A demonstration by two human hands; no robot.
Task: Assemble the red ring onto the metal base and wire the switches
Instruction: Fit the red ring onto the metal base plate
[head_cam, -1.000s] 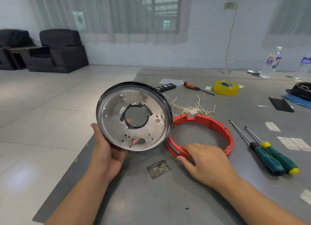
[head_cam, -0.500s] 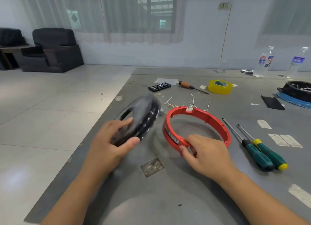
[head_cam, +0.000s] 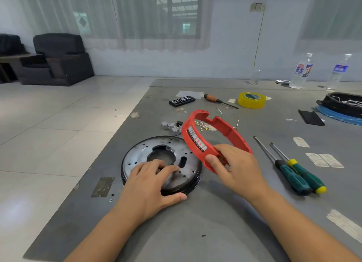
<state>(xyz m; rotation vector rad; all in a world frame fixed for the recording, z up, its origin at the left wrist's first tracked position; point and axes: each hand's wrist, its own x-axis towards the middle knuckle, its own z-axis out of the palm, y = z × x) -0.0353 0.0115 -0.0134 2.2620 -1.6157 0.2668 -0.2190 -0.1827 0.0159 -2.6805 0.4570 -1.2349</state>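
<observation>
A wide grey worktable (head_cam: 215, 232), matte and scuffed, filled the lower view. Near its left edge the metal base (head_cam: 141, 154) lay flat: a round, dull silver disc with a dark rim, many small drilled holes and a large irregular centre opening. The left hand (head_cam: 150, 187) rested on its near part, fingers spread and fairly straight on the plate, thumb against the rim, probably to steady it.

Just right of the base, the right hand (head_cam: 235, 169) pinched the near arc of the red ring (head_cam: 197, 142), a smooth plastic hoop with a notched far edge and a printed label. It was tilted, far side raised, likely ready to be lowered onto the base.

Beyond lay small grey switches (head_cam: 170, 127) and loose brass-tipped wires (head_cam: 204, 125); two green-handled screwdrivers (head_cam: 299, 175) lay to the right.
</observation>
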